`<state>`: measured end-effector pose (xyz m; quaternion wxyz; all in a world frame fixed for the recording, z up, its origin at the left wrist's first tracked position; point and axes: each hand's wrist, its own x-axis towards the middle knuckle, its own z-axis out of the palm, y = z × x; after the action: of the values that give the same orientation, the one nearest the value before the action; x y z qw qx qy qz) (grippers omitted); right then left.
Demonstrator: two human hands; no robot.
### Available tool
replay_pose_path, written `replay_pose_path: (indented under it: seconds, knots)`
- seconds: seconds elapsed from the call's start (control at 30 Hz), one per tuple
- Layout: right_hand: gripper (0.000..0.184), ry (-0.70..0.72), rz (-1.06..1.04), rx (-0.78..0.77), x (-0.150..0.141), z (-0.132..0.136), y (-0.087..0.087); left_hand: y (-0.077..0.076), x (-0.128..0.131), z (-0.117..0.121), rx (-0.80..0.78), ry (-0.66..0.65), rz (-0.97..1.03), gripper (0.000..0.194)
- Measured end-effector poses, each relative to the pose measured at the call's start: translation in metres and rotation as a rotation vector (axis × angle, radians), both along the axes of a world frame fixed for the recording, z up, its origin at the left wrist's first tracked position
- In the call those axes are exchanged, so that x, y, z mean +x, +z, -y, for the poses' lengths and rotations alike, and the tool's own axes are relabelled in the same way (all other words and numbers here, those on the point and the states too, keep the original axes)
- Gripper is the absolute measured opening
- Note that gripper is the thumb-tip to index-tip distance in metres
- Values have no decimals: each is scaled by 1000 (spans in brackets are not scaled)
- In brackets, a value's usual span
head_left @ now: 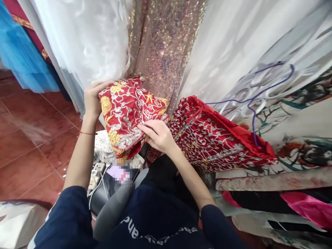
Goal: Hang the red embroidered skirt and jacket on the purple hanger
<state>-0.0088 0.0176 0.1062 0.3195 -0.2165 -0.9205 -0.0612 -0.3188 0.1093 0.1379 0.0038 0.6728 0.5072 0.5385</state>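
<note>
A red embroidered garment (129,110), covered in silver swirls and gold flowers, is held up in front of me. My left hand (94,98) is closed on its upper left edge, with the fingertips partly hidden by the cloth. Lower down on the right side, my right hand (160,136) pinches the same garment, its index finger lying along the silver embroidery. Just right of that hand hangs a matching red skirt (212,138) with silver stitching and a plain red waistband. A purple wire hanger (250,100) runs to the skirt's waistband.
White tulle gowns (85,38) and a sequinned gold-pink dress (166,45) hang ahead. Blue tulle (26,52) hangs at far left over a red tiled floor (31,138). A phone (120,173) and cables lie below the garment. Folded fabrics (306,204) fill the lower right.
</note>
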Motion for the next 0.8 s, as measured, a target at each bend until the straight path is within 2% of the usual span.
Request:
replay_pose_path:
  seconds: [0.1,0.2,0.3,0.4,0.5,0.6,0.7,0.8]
  knots:
    - [43,-18,118,33,-18,-4,-31,-26,-20,-1,-37,-3,4,42]
    - [41,-46,229,44,-27,-15,-64,-46,-27,0,-81,-31,-21,37]
    - [40,-100,316,-19,-29,-29,-89,-56,-28,10,-140,-80,-106,27]
    - [40,-223,320,-83,-34,-30,-104,-56,-17,28,-173,-70,-200,35]
    - [39,-299,282,-90,-44,-16,-107,-48,22,50,-130,5,-211,46]
    - [39,-292,265,-130,-48,-1,-101,-40,85,72,-87,51,-177,54]
    - [33,-146,276,-221,-35,7,-88,-37,148,83,-103,25,-281,59]
    - [21,61,193,-428,-6,14,-70,-34,196,80,-120,-22,-319,58]
